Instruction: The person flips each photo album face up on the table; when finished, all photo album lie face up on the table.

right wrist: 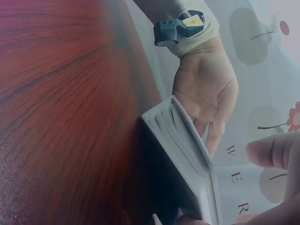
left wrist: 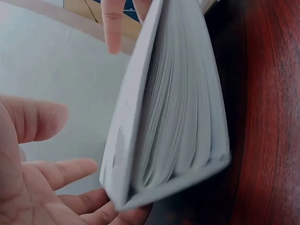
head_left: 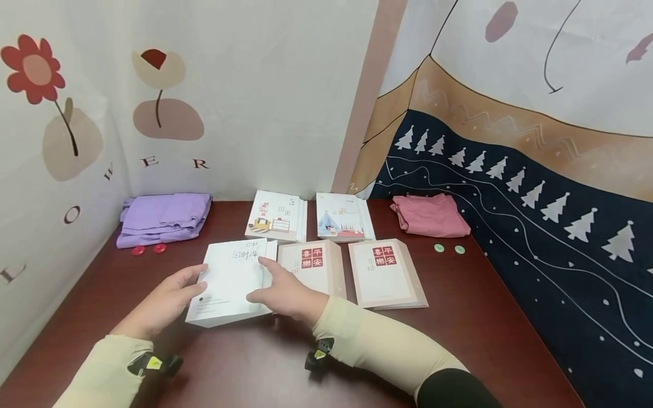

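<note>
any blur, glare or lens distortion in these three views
Head view: sharp and evenly lit, with wide-angle bending at the edges and soft sheen on the table. Left wrist view: the white book and left hand are soft, too close. Right wrist view: hazy, the right hand's fingertips badly out of focus.

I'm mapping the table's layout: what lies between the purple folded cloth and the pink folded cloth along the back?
In the head view, two illustrated books lie side by side between the purple cloth and the pink cloth: one nearer purple, the other nearer pink.
</note>
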`<state>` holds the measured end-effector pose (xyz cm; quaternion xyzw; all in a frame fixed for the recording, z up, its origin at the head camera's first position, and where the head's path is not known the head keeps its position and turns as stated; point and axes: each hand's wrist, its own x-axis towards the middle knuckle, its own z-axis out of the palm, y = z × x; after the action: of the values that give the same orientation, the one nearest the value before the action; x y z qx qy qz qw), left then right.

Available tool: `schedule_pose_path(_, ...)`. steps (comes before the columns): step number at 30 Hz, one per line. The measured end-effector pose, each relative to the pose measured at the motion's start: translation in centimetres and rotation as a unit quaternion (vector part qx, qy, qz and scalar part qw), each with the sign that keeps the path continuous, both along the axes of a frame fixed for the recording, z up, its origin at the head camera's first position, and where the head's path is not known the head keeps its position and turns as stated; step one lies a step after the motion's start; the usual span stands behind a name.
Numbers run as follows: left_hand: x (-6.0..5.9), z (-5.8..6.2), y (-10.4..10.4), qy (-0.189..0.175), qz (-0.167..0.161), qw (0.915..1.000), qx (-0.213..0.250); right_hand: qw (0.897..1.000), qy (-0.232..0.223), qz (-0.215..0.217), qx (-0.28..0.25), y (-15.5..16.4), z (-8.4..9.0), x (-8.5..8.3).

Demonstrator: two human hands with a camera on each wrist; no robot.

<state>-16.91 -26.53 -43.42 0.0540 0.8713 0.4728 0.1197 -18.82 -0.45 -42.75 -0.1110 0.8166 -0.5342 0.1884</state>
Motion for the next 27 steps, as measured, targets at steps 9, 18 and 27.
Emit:
schedule_pose_path(9,-0.5,0.0,-0.1,-0.014,0.011,0.9990,-0.041,1.000,0.005,-0.008,-0.018,0.3,-0.4,-0.7)
schedule_pose_path(18,-0.1,1.7,2.1,0.073,0.029,0.9942,-0.073,0.998,0.049,0.034,-0.033,3.7,1.4,-0.7)
schedule_pose_path(27,0.1,1.6,6.7,0.106,-0.019,0.9941,-0.009,0.997,0.075,-0.005,0.016,8.5,1.8,-0.8)
